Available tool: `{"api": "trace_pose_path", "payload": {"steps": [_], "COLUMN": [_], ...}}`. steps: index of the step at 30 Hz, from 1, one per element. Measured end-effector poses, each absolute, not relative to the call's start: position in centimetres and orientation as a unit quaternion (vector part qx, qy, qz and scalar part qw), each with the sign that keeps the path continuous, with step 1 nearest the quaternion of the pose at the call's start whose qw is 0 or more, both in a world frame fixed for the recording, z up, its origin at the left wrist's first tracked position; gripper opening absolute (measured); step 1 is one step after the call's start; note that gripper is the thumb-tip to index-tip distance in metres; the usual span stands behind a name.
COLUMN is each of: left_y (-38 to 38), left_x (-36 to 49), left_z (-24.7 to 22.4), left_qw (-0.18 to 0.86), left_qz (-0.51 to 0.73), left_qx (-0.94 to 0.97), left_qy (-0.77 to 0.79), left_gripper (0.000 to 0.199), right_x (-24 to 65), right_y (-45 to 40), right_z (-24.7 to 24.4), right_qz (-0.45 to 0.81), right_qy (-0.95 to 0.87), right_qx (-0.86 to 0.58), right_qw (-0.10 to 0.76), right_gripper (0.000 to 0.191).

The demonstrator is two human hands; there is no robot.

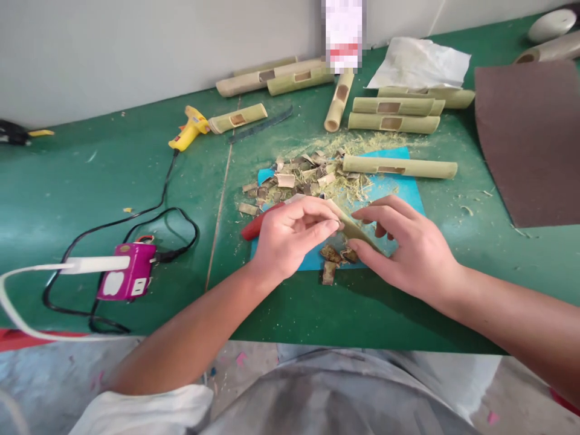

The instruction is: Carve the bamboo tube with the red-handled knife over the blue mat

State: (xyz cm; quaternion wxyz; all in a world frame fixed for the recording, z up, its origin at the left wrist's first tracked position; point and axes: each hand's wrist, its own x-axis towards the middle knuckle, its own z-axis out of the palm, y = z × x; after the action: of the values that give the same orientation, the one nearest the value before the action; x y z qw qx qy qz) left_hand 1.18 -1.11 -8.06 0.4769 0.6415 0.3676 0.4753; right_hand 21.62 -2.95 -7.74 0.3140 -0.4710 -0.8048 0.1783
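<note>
A pale green bamboo piece slants between my hands above the blue sheet. My right hand curves around it, forefinger on the upper edge and thumb on the lower. The thumb and forefinger of my left hand are pinched together close to its left side; whatever lies between those fingertips is too small to make out. A red handle shows behind my left hand, its other end hidden. Brown bamboo chips lie just below the piece. Behind it rests a bamboo tube with a cut window.
Bamboo scraps and shavings cover the sheet's back. More notched bamboo tubes lie along the wall. Leftward are a yellow glue gun, a dark blade, a purple power block and looping cords. A brown sheet lies right.
</note>
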Motion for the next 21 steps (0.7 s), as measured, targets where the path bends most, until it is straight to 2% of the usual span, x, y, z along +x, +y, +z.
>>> {"api": "trace_pose_path", "payload": {"steps": [2, 4, 10, 14, 21], "left_y": [-1.55, -1.76, -1.77, -1.61, -1.93], "left_x": [1.41, 1.43, 1.13, 1.11, 1.48], "left_z": [-7.99, -7.92, -7.38, -7.33, -7.53], "left_qw": [0.518, 0.508, 0.365, 0.322, 0.364], "left_qz": [0.480, 0.490, 0.473, 0.463, 0.454], "left_qx": [0.615, 0.626, 0.745, 0.770, 0.746], "left_qy": [0.352, 0.331, 0.297, 0.299, 0.324], "left_gripper": [0.003, 0.006, 0.012, 0.011, 0.007], "right_x": [21.47, 21.32, 21.36, 21.50, 21.38], "right_y": [-2.97, -3.00, -2.95, -2.76, -2.73], "right_z": [-7.41, -7.18, -6.85, -6.86, -6.99], "right_qz": [0.192, 0.212, 0.283, 0.311, 0.341], "right_qy": [-0.801, -0.794, -0.770, -0.757, -0.752], "right_qx": [-0.447, -0.434, -0.422, -0.417, -0.378], "right_qw": [0.350, 0.370, 0.387, 0.396, 0.420], "right_gripper": [0.019, 0.014, 0.011, 0.013, 0.017]}}
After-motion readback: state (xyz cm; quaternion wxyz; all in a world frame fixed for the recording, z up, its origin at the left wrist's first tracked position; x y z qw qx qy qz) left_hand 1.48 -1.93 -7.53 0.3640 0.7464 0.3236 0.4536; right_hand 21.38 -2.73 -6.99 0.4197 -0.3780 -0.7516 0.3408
